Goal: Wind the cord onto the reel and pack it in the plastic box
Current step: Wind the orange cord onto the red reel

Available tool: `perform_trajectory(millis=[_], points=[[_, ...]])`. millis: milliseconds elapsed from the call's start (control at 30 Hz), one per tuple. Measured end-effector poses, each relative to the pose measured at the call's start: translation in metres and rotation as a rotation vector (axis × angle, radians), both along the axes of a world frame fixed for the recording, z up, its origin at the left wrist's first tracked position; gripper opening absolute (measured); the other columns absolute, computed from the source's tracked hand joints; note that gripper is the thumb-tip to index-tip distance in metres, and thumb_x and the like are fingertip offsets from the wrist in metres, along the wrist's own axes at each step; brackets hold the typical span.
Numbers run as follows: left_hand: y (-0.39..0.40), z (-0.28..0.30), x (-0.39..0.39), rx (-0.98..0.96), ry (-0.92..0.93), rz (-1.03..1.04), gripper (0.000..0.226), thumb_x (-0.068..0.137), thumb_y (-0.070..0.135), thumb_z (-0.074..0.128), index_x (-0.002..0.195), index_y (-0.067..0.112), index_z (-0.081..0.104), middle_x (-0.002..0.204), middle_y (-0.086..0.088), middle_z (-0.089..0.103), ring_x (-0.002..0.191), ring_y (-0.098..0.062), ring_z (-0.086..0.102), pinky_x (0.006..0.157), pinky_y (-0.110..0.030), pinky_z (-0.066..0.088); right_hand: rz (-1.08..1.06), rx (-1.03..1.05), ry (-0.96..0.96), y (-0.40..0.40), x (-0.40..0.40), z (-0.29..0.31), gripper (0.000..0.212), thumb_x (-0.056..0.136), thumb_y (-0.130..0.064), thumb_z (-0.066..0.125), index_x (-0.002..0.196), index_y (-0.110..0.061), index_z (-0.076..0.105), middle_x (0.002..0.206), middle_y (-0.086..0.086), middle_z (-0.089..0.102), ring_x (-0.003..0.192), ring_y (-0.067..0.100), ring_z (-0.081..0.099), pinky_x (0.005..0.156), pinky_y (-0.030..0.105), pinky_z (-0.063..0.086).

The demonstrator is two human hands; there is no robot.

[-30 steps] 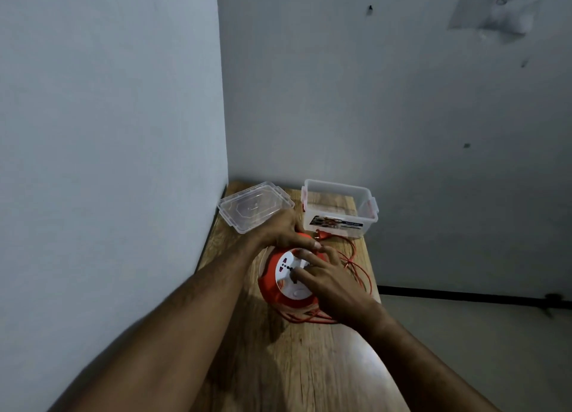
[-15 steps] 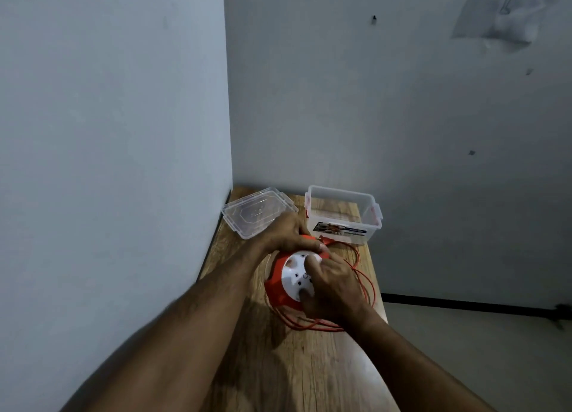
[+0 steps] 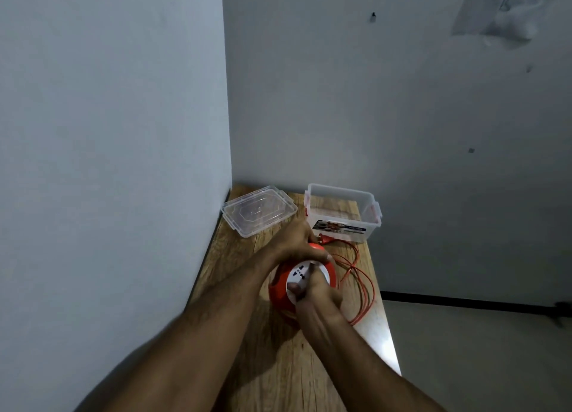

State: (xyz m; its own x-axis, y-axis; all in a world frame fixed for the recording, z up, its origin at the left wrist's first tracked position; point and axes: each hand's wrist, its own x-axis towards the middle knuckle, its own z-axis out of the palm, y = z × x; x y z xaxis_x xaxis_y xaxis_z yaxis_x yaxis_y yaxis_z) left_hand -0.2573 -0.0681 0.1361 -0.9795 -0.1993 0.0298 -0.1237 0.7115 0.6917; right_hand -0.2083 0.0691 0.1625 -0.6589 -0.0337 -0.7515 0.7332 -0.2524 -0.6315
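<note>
An orange cord reel (image 3: 280,291) with a white socket face (image 3: 298,273) stands on the wooden table (image 3: 278,365). My left hand (image 3: 295,241) grips the reel's far rim from above. My right hand (image 3: 315,291) is curled on the white face, fingers gripping its centre. Loose orange cord (image 3: 362,281) loops on the table to the right of the reel. Its plug (image 3: 325,239) lies just behind the reel. The clear plastic box (image 3: 343,213) stands open at the back right.
The box's clear lid (image 3: 258,210) lies at the back left, against the wall. Walls close the table's left and far sides. The table's right edge (image 3: 383,312) drops to the floor.
My right hand has turned on the white face and slid toward me, its wrist now pointing at me. The loose loops have shifted and lie further right. The left hand stays on the rim.
</note>
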Motion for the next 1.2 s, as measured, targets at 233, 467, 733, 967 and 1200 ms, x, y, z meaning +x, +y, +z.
perform_trajectory(millis=[233, 467, 733, 967, 1200], points=[[-0.020, 0.005, 0.002, 0.044, -0.032, 0.075, 0.053, 0.067, 0.065, 0.080, 0.080, 0.014, 0.083, 0.070, 0.000, 0.077, 0.063, -0.017, 0.073, 0.063, -0.039, 0.061, 0.343, 0.281, 0.834, 0.014, -0.001, -0.038, 0.017, 0.087, -0.014, 0.074, 0.090, -0.015, 0.058, 0.086, 0.000, 0.072, 0.079, 0.019, 0.075, 0.066, 0.031, 0.061], [-0.032, 0.014, 0.002, 0.034, -0.080, 0.060, 0.044, 0.077, 0.054, 0.084, 0.082, 0.010, 0.084, 0.070, 0.000, 0.077, 0.063, -0.016, 0.074, 0.060, -0.027, 0.056, 1.147, 0.898, 2.023, 0.048, -0.029, -0.053, 0.032, 0.084, -0.033, 0.074, 0.109, -0.016, 0.063, 0.115, 0.005, 0.073, 0.126, 0.024, 0.058, 0.103, 0.049, 0.051], [-0.032, 0.022, 0.005, 0.018, -0.110, 0.024, 0.042, 0.077, 0.053, 0.085, 0.084, 0.011, 0.084, 0.070, -0.001, 0.078, 0.061, -0.016, 0.075, 0.060, -0.028, 0.058, 1.239, 1.020, 2.154, 0.048, -0.051, -0.029, 0.032, 0.071, -0.022, 0.085, 0.100, -0.017, 0.071, 0.106, 0.006, 0.075, 0.136, 0.029, 0.049, 0.102, 0.062, 0.043], [-0.035, 0.021, 0.008, 0.054, -0.120, 0.013, 0.044, 0.077, 0.052, 0.085, 0.088, 0.010, 0.084, 0.074, 0.000, 0.079, 0.060, -0.013, 0.075, 0.064, -0.031, 0.064, 1.485, 1.010, 2.095, 0.042, -0.060, -0.027, 0.043, 0.078, -0.026, 0.079, 0.116, -0.024, 0.058, 0.125, 0.004, 0.067, 0.143, 0.026, 0.038, 0.111, 0.057, 0.034], [-0.034, 0.021, 0.012, 0.083, -0.102, 0.016, 0.038, 0.080, 0.045, 0.085, 0.088, 0.008, 0.083, 0.073, -0.003, 0.078, 0.064, -0.023, 0.076, 0.066, -0.034, 0.063, 1.491, 0.980, 2.166, 0.043, -0.071, -0.019, 0.034, 0.074, -0.009, 0.081, 0.103, -0.019, 0.066, 0.118, 0.005, 0.069, 0.138, 0.023, 0.042, 0.102, 0.053, 0.042]])
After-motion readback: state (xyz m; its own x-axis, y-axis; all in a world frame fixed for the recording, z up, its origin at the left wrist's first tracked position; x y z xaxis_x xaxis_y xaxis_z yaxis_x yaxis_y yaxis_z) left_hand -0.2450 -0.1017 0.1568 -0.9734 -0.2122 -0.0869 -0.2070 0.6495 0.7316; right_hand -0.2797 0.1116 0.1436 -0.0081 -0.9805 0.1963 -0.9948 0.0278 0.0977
